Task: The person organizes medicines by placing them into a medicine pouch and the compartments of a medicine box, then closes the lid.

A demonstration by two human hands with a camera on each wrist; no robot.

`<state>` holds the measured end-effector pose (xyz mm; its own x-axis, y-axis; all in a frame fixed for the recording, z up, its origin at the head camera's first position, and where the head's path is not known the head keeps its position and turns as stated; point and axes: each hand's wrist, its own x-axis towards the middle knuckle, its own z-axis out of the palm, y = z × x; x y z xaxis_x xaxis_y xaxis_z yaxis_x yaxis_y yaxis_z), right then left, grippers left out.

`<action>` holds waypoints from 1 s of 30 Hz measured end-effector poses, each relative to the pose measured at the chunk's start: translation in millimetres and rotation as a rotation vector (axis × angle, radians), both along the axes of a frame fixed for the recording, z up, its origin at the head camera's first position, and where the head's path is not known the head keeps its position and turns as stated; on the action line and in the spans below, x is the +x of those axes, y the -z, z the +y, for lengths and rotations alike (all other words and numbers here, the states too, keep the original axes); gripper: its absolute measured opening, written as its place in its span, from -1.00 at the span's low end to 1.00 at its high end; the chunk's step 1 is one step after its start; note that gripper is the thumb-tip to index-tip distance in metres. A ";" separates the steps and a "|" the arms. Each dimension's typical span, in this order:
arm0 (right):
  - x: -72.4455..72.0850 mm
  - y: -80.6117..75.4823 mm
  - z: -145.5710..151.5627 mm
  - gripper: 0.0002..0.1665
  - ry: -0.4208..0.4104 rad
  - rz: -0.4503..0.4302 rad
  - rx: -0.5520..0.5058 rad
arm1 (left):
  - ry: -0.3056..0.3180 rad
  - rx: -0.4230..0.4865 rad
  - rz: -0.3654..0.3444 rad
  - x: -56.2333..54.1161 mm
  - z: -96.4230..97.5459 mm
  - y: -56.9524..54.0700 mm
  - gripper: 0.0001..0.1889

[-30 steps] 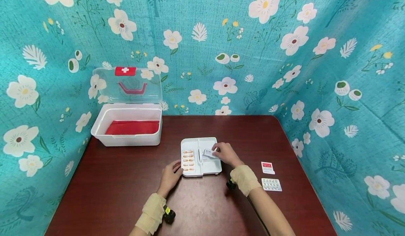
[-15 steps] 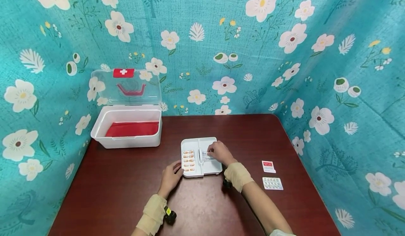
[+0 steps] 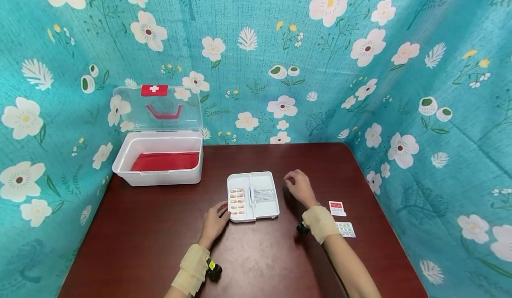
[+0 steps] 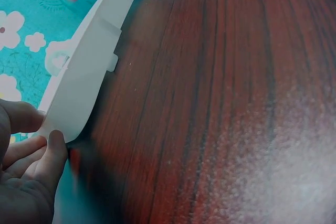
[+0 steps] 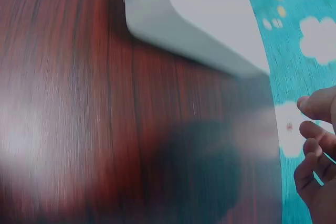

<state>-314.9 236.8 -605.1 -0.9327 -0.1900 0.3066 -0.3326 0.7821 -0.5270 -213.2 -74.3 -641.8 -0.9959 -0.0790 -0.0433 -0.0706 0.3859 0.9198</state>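
Note:
A white two-compartment tray point(image 3: 266, 210) lies on the table in the head view, with a raised handle along its divider. Its left compartment holds a blister pack of orange-and-white capsules point(image 3: 237, 201). A clear packet point(image 3: 264, 194) with pale markings rests in the right compartment. My left hand point(image 3: 214, 220) holds the tray's near left corner; the left wrist view has thumb and fingertips around the white wall point(image 4: 79, 87). To the right of the tray, my right hand point(image 3: 301, 188) hovers over the table with loosely bent fingers and nothing in them, also seen in the right wrist view.
A white first-aid box point(image 3: 160, 178) stands at the back left, its clear lid raised, red cloth point(image 3: 165, 161) inside. A red-and-white packet point(image 3: 337, 208) and a silver blister pack point(image 3: 347, 229) lie at the right, the latter partly behind my right wrist. A floral curtain borders the table.
My right hand has let go of the clear packet in the tray's right compartment and moved off to the right. My left hand has stayed at the tray's corner.

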 end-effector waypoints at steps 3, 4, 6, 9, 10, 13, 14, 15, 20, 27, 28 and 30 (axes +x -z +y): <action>6.9 -0.9 28.8 -0.89 0.043 0.005 0.002 | 0.003 0.003 0.005 -0.3 -1.2 -0.2 -0.60; 9.5 -0.8 38.8 -0.87 0.057 -0.003 0.011 | 0.005 0.005 0.006 -0.5 -1.6 -0.2 -0.60; 15.9 -1.5 59.0 -0.83 0.081 -0.044 0.027 | 0.005 0.007 0.006 -0.8 -2.5 0.1 -0.60; 26.1 -1.9 88.6 -0.78 0.109 -0.122 0.058 | 0.000 0.006 0.004 -1.0 -4.2 0.7 -0.60; 29.2 -1.8 97.9 -0.76 0.116 -0.147 0.068 | -0.002 0.007 0.004 -1.0 -4.8 0.8 -0.60; 39.4 -0.2 121.8 -0.71 0.131 -0.242 0.084 | -0.001 0.003 -0.003 -0.3 -6.4 0.5 -0.60; 42.8 0.7 128.2 -0.68 0.131 -0.272 0.088 | 0.000 0.003 -0.006 -0.2 -6.9 0.7 -0.59; 46.0 2.0 133.6 -0.66 0.133 -0.306 0.094 | -0.002 -0.001 -0.011 0.1 -7.1 0.4 -0.59; 60.0 9.6 149.6 -0.54 0.155 -0.441 0.163 | -0.001 -0.008 -0.018 1.2 -6.6 0.2 -0.59; 62.0 15.4 154.6 -0.57 0.270 -0.505 0.203 | -0.007 -0.015 -0.024 1.7 -1.8 -2.1 -0.58; 60.9 14.6 154.3 -0.58 0.280 -0.513 0.202 | -0.008 -0.010 -0.025 1.5 -1.2 -2.5 -0.58; 58.3 12.2 153.1 -0.59 0.283 -0.525 0.206 | -0.013 -0.002 -0.024 1.2 -0.3 -2.5 -0.58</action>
